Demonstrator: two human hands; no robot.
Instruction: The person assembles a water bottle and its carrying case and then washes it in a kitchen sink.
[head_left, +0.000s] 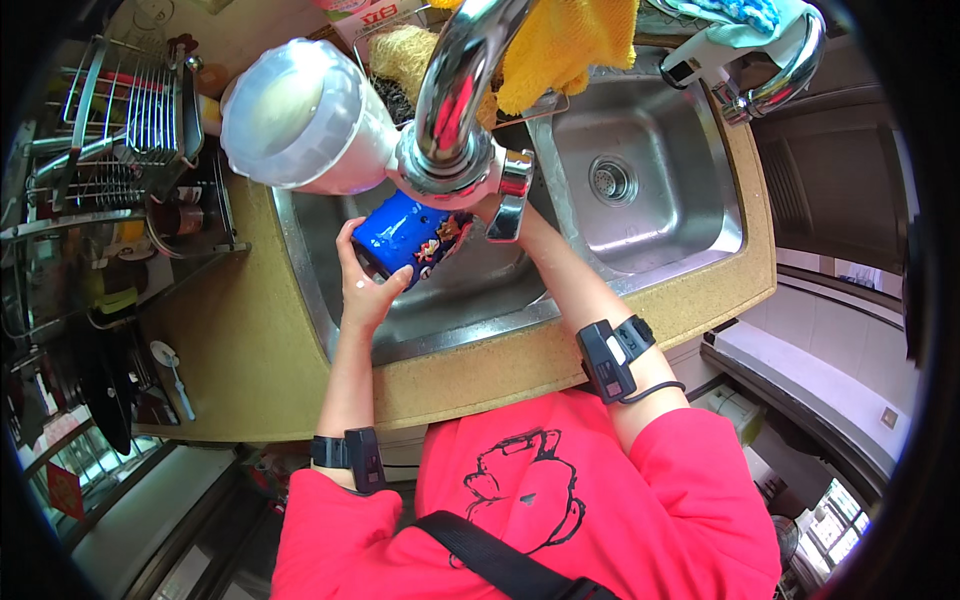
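Observation:
My left hand (367, 289) grips a wet blue cylindrical container (401, 232) by its near-left end, with the thumb on one side and the fingers on the other. Colourful raised figures decorate the container, which is tilted over the left basin of a steel double sink (457, 322). My right hand (491, 208) is mostly hidden behind the tap fitting, close to the container's far end; whether it holds the container does not show. Above both hands stands a chrome faucet (457, 97) with a white filter housing (307, 120) and a small lever (510, 199).
A yellow cloth (562, 52) and a fibrous scrubber (401, 60) sit on a rack behind the sink. A second faucet (787, 82) rises at the back right. Wire dish racks (124, 127) stand left, and a small long-handled brush (174, 375) lies on the counter (247, 337).

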